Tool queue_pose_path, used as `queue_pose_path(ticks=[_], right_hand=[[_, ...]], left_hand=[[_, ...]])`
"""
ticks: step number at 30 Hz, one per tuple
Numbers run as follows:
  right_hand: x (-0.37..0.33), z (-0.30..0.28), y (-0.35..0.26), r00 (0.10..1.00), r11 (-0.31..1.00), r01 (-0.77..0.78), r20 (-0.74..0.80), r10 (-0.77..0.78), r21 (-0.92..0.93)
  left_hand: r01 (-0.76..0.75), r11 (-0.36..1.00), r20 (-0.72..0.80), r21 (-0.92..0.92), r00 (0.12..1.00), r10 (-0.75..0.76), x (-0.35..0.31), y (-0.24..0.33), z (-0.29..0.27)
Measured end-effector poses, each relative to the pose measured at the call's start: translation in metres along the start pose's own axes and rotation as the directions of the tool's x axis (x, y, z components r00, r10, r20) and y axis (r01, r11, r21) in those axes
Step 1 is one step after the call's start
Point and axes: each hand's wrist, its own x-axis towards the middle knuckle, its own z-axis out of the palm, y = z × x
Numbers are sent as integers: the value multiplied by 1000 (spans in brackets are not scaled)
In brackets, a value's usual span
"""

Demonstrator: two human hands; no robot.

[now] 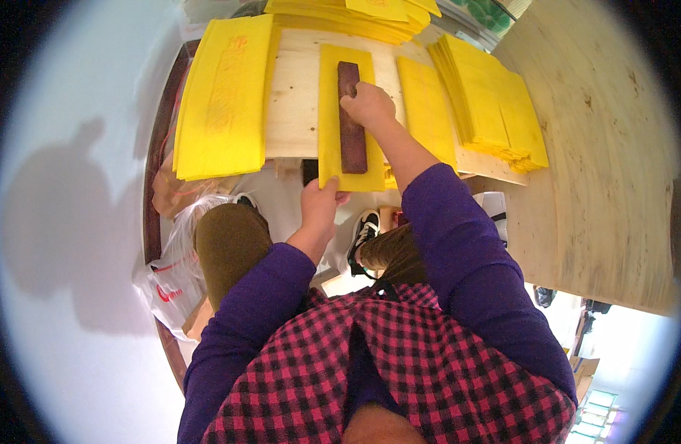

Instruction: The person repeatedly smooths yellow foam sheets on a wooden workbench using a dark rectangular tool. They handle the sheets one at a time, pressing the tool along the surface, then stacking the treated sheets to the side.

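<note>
A long, narrow dark reddish-brown block [352, 144] lies lengthwise on a yellow paper strip [329, 111] at the table's front. From its right side my right hand [373, 107] grips the block around the middle, thumb on top; its underside is hidden. My left hand [320, 211] pinches the near edge of the yellow strip, which overhangs the table. To the left lies a thick stack of yellow paper [244, 96] with faint red printing on top. Close on the right is another pile of yellow strips [423, 103], partly behind my right forearm.
A fanned yellow paper stack [492, 107] stands farther right on the pale wooden table [292, 89], and more yellow sheets [333, 18] lie at the back. A large plywood panel [592, 148] bounds the right side. A white plastic bag [174, 285] sits by my left leg.
</note>
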Motion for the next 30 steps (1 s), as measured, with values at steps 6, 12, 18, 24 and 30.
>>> queue_pose_path(ticks=[6,12,18,24,30], right_hand=[[2,3,0,1000,999,8,-21,-8,-37],[4,7,5,1000,999,11,-27,-10,32],[4,13,15,996,987,33,-82,-21,155],[-1,-19,53,982,863,21,-172,76,505],[-77,-56,100,964,492,180,-253,86,852]], left_hand=[[43,997,5,-71,999,-42,-4,5,0],[-35,996,2,-78,999,35,-2,12,-1],[-66,997,38,39,997,64,2,11,-7],[-93,987,24,127,996,91,-2,13,-10],[-144,959,73,244,989,130,-8,38,-4]])
